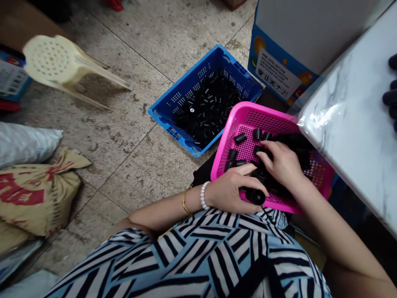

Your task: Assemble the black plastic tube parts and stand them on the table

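Table (350, 111): white with grey veins, right of the hands; its corner overhangs the far right of the basket (223, 145) and hides part of it. Dark rounded objects (391, 98) lie on it.
Carton (273, 58): on the far side of the hands, beside the table, printed blue and orange low down.
Stool (51, 58): cream plastic, far to the left of the grip, well apart, on the floor (120, 136).
Sacks (34, 194): at the left edge, well away from the left hand.
Left hand (235, 188): fingers curled closed round a black tube (256, 196), over the basket's near rim; the tube's round end faces up.
Right hand (283, 163): inside the basket, thumb and forefinger slightly parted at a black piece (258, 150); cannot tell whether it is pinched.
Basket: pink mesh, under both hands; loose pieces (240, 138) lie left of the right fingertips, with a darker heap beneath and right of that hand.
Crate (180, 93): blue, beyond the left hand, just beside the basket, with many black pieces and one white ring (192, 110) inside.
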Motion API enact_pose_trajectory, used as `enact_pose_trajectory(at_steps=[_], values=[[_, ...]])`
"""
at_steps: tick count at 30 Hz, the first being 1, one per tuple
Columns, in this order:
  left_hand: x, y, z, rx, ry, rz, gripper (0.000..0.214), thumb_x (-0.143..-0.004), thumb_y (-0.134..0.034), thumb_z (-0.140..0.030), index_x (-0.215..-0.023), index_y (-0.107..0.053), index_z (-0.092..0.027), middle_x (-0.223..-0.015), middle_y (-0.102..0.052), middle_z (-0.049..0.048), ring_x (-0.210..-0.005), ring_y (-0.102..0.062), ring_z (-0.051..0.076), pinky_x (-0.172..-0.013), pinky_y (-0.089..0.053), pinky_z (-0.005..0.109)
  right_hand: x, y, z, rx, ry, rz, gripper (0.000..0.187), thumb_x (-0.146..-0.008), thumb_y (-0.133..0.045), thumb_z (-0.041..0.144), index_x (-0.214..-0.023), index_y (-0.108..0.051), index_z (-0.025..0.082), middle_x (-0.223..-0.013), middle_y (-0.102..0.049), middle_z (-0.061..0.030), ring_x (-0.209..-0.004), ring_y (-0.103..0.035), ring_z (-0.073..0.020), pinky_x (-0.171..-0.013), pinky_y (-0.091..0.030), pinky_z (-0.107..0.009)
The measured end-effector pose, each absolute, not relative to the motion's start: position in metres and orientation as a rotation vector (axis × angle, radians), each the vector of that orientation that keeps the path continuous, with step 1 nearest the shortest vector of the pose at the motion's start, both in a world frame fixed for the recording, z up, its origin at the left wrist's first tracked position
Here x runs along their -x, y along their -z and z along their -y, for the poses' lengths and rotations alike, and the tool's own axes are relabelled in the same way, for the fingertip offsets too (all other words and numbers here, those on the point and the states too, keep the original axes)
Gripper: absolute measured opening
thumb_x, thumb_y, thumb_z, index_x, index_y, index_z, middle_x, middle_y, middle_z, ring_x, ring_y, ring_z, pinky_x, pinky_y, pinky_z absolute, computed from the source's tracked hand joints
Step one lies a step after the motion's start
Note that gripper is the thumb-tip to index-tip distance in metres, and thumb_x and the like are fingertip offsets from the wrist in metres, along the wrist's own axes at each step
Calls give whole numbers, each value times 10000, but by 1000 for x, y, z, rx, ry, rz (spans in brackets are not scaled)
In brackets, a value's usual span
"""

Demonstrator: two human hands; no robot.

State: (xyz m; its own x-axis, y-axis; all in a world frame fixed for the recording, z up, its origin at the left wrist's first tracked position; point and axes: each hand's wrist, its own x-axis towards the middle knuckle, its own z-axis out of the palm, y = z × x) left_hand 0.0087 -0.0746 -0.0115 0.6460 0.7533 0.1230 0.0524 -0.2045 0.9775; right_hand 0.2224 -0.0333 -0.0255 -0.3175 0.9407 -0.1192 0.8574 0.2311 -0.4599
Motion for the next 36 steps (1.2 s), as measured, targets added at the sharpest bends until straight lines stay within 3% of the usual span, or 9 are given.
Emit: enact_pose_trajectory(at_steps=[4, 7, 9, 13, 18, 22, 25, 29, 36], values=[[-8, 12, 75, -1607, -773, -939, 242, -786, -805, -320, -991, -785, -194, -859, -599, 32, -823, -505, 157, -804, -485, 296, -205, 53, 9, 1753, -541, 2694, 266, -995, -475, 285, -1123, -675, 167, -1140, -678, -155, -1060, -597, -306, -782, -511, -373], [-7, 17, 77, -1513, -805, -1103, 257, -799, -805, -333, -1012, -765, -196, -916, -627, 38, -861, -529, 160, -828, -500, 303, -204, 59, 16, 1695, -824, 2391, 152, -955, -505, 228, -1007, -641, 186, -1026, -687, -88, -930, -626, -221, -795, -501, -323], [-6, 20, 77, -1495, -808, -1137, 270, -799, -810, -336, -1027, -763, -200, -973, -631, 49, -890, -540, 165, -840, -506, 308, -211, 53, 26, 1650, -1017, 2039, 145, -943, -554, 276, -1053, -616, 205, -975, -684, -34, -832, -637, -172, -768, -509, -288], [-7, 21, 76, -1553, -774, -1042, 282, -803, -813, -328, -1050, -765, -200, -938, -587, 37, -877, -526, 157, -843, -503, 300, -224, 32, 28, 1734, -949, 1846, 232, -963, -547, 384, -1105, -643, 227, -821, -662, 11, -633, -582, -132, -635, -460, -255], [-12, 18, 75, -1621, -771, -915, 276, -788, -822, -324, -1022, -775, -187, -856, -491, 11, -806, -487, 139, -778, -487, 272, -192, 38, -23, 2073, -618, 2192, 439, -937, -532, 563, -1013, -734, 181, -772, -713, -98, -714, -661, -242, -703, -494, -354], [-12, 13, 73, -1578, -867, -1070, 254, -797, -816, -314, -1016, -756, -200, -899, -589, 28, -864, -519, 166, -840, -491, 314, -164, 47, -58, 2208, -561, 2408, 411, -889, -587, 476, -968, -752, 108, -848, -733, -194, -790, -683, -299, -739, -517, -404], [-9, 12, 71, -1508, -977, -1172, 242, -808, -811, -298, -1021, -741, -204, -961, -643, 40, -945, -558, 188, -913, -490, 353, -172, 34, -51, 1978, -819, 2272, 319, -827, -671, 442, -920, -756, 149, -730, -684, -87, -690, -618, -215, -687, -496, -335], [-5, 15, 72, -1486, -1040, -1080, 286, -775, -853, -339, -1021, -764, -221, -988, -618, 44, -954, -572, 181, -893, -522, 340, -202, 10, 1, 1586, -1449, 1648, 390, -818, -728, 489, -1117, -727, 239, -582, -479, 66, -523, -437, -110, -543, -409, -245], [0, 15, 76, -1491, -1092, -752, 340, -709, -908, -395, -987, -799, -233, -1092, -639, 82, -1038, -600, 206, -934, -540, 354, -202, 17, 79, 1619, -1348, 1055, 412, -812, -768, 470, -1180, -727, 290, -715, -582, 39, -656, -582, -145, -701, -539, -311]])
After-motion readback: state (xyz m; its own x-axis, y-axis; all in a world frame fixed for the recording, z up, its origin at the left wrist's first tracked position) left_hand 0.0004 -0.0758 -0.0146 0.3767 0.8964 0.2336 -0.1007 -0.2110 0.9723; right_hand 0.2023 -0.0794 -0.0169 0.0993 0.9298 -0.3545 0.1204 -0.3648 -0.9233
